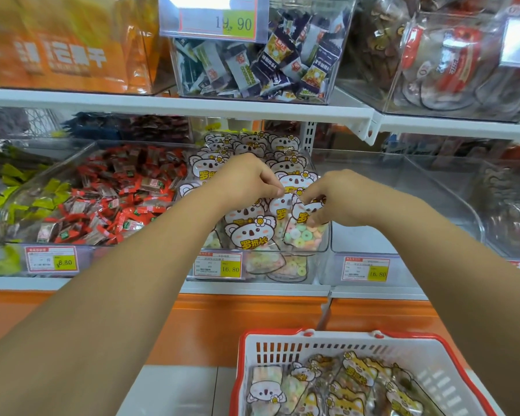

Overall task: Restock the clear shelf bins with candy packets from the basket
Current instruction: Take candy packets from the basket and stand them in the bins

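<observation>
Both hands were found inside the middle clear bin (327, 235), over the koala candy packets (252, 232) stacked there. The right hand (336, 202) was pinching one packet (303, 232) by its top. The long axis stood upright, slightly tilted, at the bin's front right corner. The left hand (246, 181) was curled just beside it, apparently pinching the neighbouring packet (282, 205) — its fingertips were hidden. The right hand was judged nearer the slot. Room was tight, with the front wall just below and packets crowded behind. The basket (246, 355) lay lower, well apart, with packets left inside.
</observation>
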{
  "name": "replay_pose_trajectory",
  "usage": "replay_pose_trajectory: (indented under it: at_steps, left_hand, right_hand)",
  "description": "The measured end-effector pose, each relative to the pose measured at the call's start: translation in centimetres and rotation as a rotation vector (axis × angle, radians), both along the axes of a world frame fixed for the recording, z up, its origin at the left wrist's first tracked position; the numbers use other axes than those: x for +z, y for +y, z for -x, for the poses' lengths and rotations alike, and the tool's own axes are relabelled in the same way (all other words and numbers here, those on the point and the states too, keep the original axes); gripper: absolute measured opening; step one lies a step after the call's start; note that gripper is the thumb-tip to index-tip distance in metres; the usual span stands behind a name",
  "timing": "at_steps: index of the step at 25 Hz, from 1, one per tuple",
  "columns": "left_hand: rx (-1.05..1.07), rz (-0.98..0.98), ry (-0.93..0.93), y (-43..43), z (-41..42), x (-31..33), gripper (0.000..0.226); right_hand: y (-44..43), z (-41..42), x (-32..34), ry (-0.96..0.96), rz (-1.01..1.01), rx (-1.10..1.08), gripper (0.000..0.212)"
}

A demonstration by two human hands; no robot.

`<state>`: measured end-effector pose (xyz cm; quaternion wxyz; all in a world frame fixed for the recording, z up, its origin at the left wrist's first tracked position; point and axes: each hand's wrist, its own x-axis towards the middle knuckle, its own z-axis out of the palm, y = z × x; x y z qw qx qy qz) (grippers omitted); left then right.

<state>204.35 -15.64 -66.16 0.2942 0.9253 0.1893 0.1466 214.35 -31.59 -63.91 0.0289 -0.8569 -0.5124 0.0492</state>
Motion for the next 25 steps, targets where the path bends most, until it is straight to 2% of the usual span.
replay_pose_trajectory:
  at_steps: [7,10,12,14,17,19,23,25]
  left_hand:
    - [-0.022,-0.063,0.045,-0.3,0.4,0.3,0.015]
    - [-0.057,-0.089,0.069,-0.7,2.0,1.5,0.029]
    - [-0.089,-0.132,0.130,-0.9,3.4,1.9,0.045]
    - [-0.080,-0.238,0.185,-1.1,4.5,1.6,0.051]
    - [-0.051,-0.363,0.171,-1.2,4.7,0.4,0.047]
    - [-0.050,-0.341,0.143,-1.3,4.5,-0.3,0.044]
    - [-0.117,-0.354,0.163,-1.4,4.1,-0.8,0.055]
    - [-0.142,-0.407,0.204,-1.5,4.0,-0.8,0.059]
  right_hand:
    - [0.4,0.3,-1.4,-0.018,0.035,0.007,0.050]
    - [-1.3,0.1,-1.7,0.134,-0.218,-0.085,0.049]
    - [-2.5,0.0,-2.0,0.225,-0.436,-0.136,0.038]
    - [-2.8,-0.1,-2.4,0.217,-0.528,-0.154,0.026]
    - [-2.2,0.0,-3.2,0.180,-0.541,-0.162,0.024]
    - [-1.8,-0.1,-3.8,0.166,-0.549,-0.165,0.023]
    - [-1.6,-0.2,-4.9,0.156,-0.566,-0.175,0.019]
    - [-1.8,-0.1,-5.1,0.158,-0.573,-0.157,0.025]
